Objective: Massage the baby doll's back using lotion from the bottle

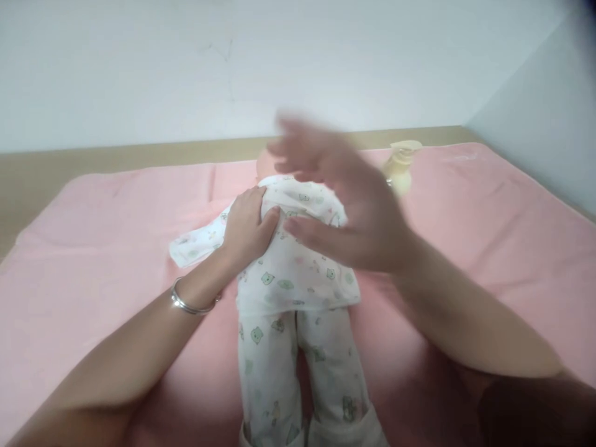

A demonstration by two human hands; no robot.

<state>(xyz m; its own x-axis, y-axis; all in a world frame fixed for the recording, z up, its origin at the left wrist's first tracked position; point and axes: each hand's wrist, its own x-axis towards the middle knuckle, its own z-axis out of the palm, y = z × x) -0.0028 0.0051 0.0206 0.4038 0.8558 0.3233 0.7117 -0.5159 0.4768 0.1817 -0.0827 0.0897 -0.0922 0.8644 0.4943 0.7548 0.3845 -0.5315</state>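
Observation:
A baby doll [298, 285] in a white shirt and trousers with small green animal prints lies on a pink mat [116, 217], head away from me. My left hand [251, 226] rests on the shirt at the upper left of the torso, fingers laid along it and thumb apart. Above the right side of the torso, my right hand [344, 192] is raised, blurred by motion, with thumb and fingers spread and nothing held. It hides most of the head [266, 164] and part of the shirt. One sleeve [198, 245] stretches out to the left.
A pale yellow pump bottle [400, 167] stands on the mat beyond my right hand, partly hidden by it. Behind the mat runs a tan surface edge [93, 161] against a white wall [139, 68]. Another wall [549, 118] closes the right side.

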